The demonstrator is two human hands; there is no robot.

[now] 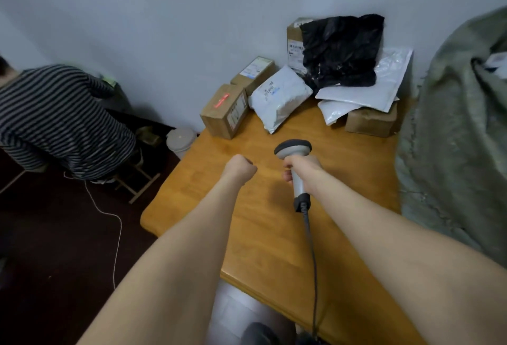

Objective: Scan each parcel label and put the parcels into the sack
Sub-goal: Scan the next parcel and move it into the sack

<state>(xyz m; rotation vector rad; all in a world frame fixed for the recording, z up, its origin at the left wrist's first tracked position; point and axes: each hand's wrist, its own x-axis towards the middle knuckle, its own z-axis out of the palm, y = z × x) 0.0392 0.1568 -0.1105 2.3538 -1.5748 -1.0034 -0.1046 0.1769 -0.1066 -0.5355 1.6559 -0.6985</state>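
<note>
My right hand point(297, 170) grips the handle of a grey barcode scanner point(293, 149) above the wooden table point(263, 224). Its red beam falls on the top of a brown cardboard box point(223, 111) at the table's far left corner. My left hand point(240, 167) is curled into a fist above the table and holds nothing. Behind the box lie another carton point(253, 71), a white mailer bag point(279, 97), a black bag point(341, 51), flat white mailers point(365, 89) and a brown parcel point(370, 122). A green woven sack point(455, 130) stands at the right.
A person in a striped shirt point(60, 119) bends over at the left, next to a wooden stool point(137, 180). A white cord point(109, 215) trails over the dark floor. A small white bin point(179, 140) stands by the table's left edge. The scanner's cable point(312, 262) runs back towards me.
</note>
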